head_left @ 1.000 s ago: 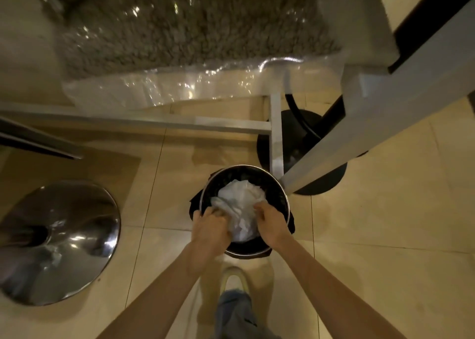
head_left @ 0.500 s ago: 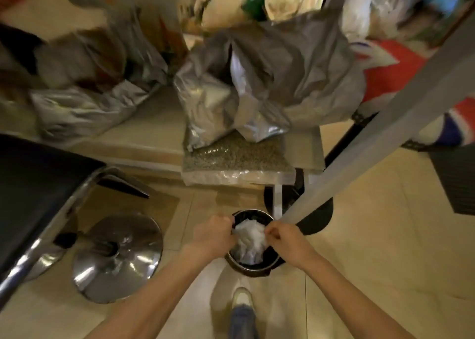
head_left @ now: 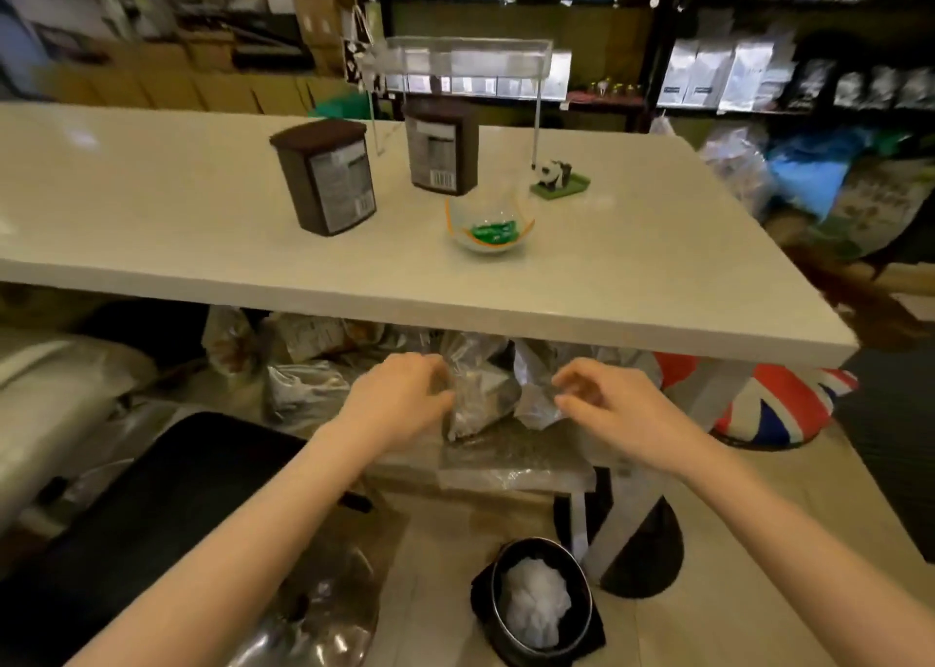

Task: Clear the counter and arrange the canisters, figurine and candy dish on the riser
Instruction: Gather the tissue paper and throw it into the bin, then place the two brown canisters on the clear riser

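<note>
From the head view we see our left hand (head_left: 399,401) and right hand (head_left: 607,403) raised side by side below the near edge of the white rectangular table (head_left: 152,201), both empty, fingers loosely curled and slightly spread, holding nothing. On the table a dark brown plastic canister with a printed label (head_left: 326,178) stands tilted in the view at the left, and a second dark brown labelled canister (head_left: 441,148) stands further back, beneath the clear acrylic riser (head_left: 460,57), whose top shelf is bare. In front of that second canister sits a clear glass candy dish with an orange stripe and green sweets inside (head_left: 488,226), just beside it. To the right of the riser's right leg stands a small black-and-white panda figurine on a green base (head_left: 556,178). Down on the tiled floor, near our right forearm, a round metal waste bin with a black liner (head_left: 541,600) contains crumpled white paper (head_left: 536,603). Silvery foil bags (head_left: 480,393) lie under the table, behind our hands.
</note>
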The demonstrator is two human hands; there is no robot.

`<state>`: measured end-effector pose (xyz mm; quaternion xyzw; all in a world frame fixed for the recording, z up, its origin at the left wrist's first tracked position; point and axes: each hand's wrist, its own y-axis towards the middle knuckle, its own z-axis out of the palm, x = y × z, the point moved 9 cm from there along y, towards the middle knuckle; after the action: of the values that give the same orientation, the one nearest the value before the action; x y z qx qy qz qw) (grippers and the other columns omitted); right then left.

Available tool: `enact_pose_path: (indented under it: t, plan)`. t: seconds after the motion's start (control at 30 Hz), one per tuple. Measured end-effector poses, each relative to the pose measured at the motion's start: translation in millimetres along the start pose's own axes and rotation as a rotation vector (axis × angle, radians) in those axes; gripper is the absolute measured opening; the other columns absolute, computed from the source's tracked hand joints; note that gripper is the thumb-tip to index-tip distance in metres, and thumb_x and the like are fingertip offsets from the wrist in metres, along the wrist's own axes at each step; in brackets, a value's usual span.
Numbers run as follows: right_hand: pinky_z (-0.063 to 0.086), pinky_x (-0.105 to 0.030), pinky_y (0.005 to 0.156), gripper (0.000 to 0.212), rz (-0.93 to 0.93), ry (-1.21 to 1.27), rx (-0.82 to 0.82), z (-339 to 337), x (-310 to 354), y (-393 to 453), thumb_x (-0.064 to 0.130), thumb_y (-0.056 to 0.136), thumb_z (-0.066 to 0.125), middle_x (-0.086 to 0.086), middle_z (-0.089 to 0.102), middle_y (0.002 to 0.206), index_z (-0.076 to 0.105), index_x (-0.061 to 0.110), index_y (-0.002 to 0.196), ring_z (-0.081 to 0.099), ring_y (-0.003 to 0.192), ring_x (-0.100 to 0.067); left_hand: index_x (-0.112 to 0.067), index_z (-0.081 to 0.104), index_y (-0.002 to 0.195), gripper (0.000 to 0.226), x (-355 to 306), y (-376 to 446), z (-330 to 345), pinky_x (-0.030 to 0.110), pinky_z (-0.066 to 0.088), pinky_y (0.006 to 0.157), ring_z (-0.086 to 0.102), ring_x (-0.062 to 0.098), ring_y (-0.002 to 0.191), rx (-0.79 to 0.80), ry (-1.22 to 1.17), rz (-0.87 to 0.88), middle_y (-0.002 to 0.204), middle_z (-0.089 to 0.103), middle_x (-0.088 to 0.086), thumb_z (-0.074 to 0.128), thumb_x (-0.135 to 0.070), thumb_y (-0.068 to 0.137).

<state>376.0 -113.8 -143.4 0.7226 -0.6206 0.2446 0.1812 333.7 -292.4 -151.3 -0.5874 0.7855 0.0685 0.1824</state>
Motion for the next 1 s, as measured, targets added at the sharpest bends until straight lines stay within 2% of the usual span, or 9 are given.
enact_pose_path:
  t: [0.17,0.3,0.43,0.5,0.57,0.7,0.8,0.93,1.0]
  plan:
    - [0.050,-0.032,0.083,0.020,-0.089,-0.012,-0.040,-46,49,24,0.025,0.086,0.057,0.002,0.065,0.095,0.057,0.023,0.106,0.061,0.088,-0.014,-0.021,0.054,0.123,0.038,5,5,-82,0.041,0.051,0.092,0.060,0.021,0.106,-0.120,0.020,-0.013,0.120,0.063,0.003,0.053,-0.034,0.087]
    - [0.046,-0.024,0.078,0.023,-0.160,-0.051,-0.084,-71,84,63,0.028,0.085,0.058,0.004,0.062,0.096,0.058,0.023,0.108,0.059,0.087,-0.012,-0.021,0.052,0.126,0.041,20,16,-136,0.037,0.050,0.091,0.059,0.020,0.109,-0.266,0.072,-0.046,0.124,0.062,0.003,0.052,-0.036,0.087]
    - [0.044,-0.024,0.075,0.016,-0.228,-0.051,-0.112,-83,115,117,0.028,0.086,0.058,0.003,0.061,0.095,0.057,0.028,0.101,0.058,0.089,-0.014,-0.018,0.050,0.124,0.041,46,29,-177,0.040,0.052,0.088,0.058,0.022,0.105,-0.417,0.086,-0.085,0.120,0.060,0.005,0.053,-0.036,0.086]
    - [0.044,-0.024,0.076,0.017,-0.251,-0.035,-0.102,-84,128,147,0.027,0.087,0.057,0.004,0.060,0.093,0.058,0.026,0.103,0.058,0.089,-0.014,-0.018,0.046,0.126,0.046,62,37,-193,0.038,0.052,0.087,0.057,0.022,0.105,-0.494,0.037,-0.119,0.122,0.057,0.005,0.057,-0.035,0.084]
    - [0.045,-0.025,0.077,0.022,-0.262,-0.013,-0.094,-84,140,179,0.026,0.087,0.057,0.001,0.062,0.096,0.059,0.021,0.108,0.058,0.089,-0.015,-0.017,0.038,0.133,0.060,80,48,-201,0.036,0.049,0.088,0.055,0.023,0.110,-0.545,-0.039,-0.166,0.128,0.051,0.006,0.062,-0.034,0.081]
    - [0.048,-0.031,0.079,0.028,-0.245,0.065,-0.008,-68,153,241,0.024,0.085,0.060,-0.009,0.066,0.106,0.058,0.016,0.112,0.060,0.093,-0.020,-0.011,0.024,0.142,0.085,116,79,-195,0.035,0.043,0.098,0.047,0.024,0.123,-0.519,-0.202,-0.250,0.139,0.040,0.010,0.072,-0.032,0.074]
    - [0.049,-0.033,0.080,0.036,-0.224,0.110,0.095,-50,157,278,0.024,0.084,0.061,-0.009,0.065,0.110,0.053,0.015,0.118,0.060,0.093,-0.021,-0.010,0.021,0.143,0.094,140,102,-184,0.038,0.042,0.104,0.043,0.025,0.128,-0.450,-0.365,-0.324,0.143,0.038,0.011,0.077,-0.029,0.070]
    - [0.050,-0.032,0.082,0.048,-0.201,0.122,0.187,-32,160,310,0.023,0.082,0.064,-0.006,0.060,0.112,0.047,0.014,0.126,0.058,0.096,-0.020,-0.013,0.032,0.139,0.088,159,125,-174,0.032,0.043,0.093,0.049,0.023,0.122,-0.360,-0.498,-0.317,0.138,0.049,0.007,0.080,-0.023,0.066]
    - [0.051,-0.036,0.088,0.054,-0.198,0.118,0.216,-25,162,319,0.019,0.079,0.066,-0.008,0.059,0.118,0.045,0.013,0.128,0.059,0.103,-0.024,-0.014,0.038,0.134,0.081,162,134,-176,0.032,0.044,0.095,0.051,0.021,0.121,-0.332,-0.540,-0.278,0.134,0.053,0.005,0.079,-0.017,0.065]
